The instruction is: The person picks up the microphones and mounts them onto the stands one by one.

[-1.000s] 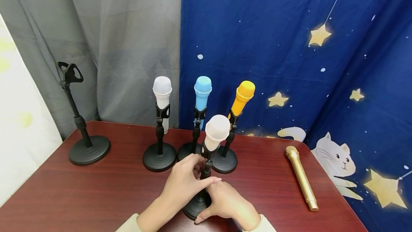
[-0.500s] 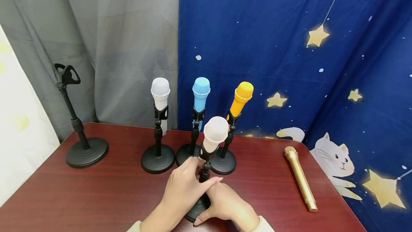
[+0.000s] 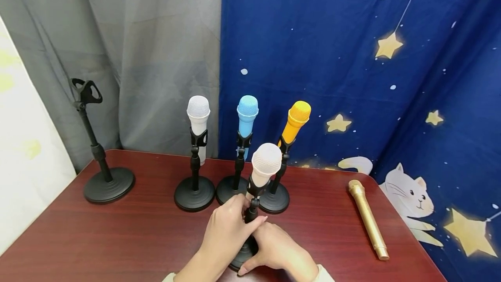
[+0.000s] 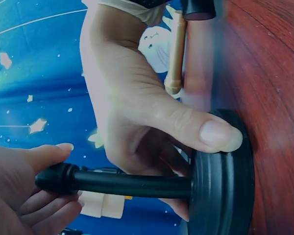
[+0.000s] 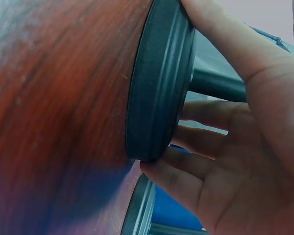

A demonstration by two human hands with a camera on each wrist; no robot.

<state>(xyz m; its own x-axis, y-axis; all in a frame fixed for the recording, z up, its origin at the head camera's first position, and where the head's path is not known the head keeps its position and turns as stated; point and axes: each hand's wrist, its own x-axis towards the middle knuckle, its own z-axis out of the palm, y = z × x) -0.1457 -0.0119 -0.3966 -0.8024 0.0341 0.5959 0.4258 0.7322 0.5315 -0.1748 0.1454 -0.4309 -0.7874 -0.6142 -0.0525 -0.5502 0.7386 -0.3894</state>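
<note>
A white microphone [image 3: 267, 160] sits in the clip of a black microphone stand [image 3: 243, 253] at the table's near middle. My left hand [image 3: 225, 232] grips the stand's pole below the clip, thumb on its near side. In the left wrist view this hand closes round the collar on the pole [image 4: 132, 185]. My right hand [image 3: 275, 245] holds the round base [image 5: 159, 83], its thumb over the near edge and its fingers at the far side. The base stands at the tabletop in the right wrist view.
Behind stand three more microphones: white [image 3: 198, 110], blue [image 3: 246, 114] and yellow [image 3: 297, 116], each on a black stand. A stand with a bare clip [image 3: 108, 184] is at the back left. A gold microphone [image 3: 368, 219] lies on the table [image 3: 129, 238] at right.
The held stand's base has shifted slightly to the right, and my left forearm has moved right with it. Both hands keep their hold; the other microphones stay put.
</note>
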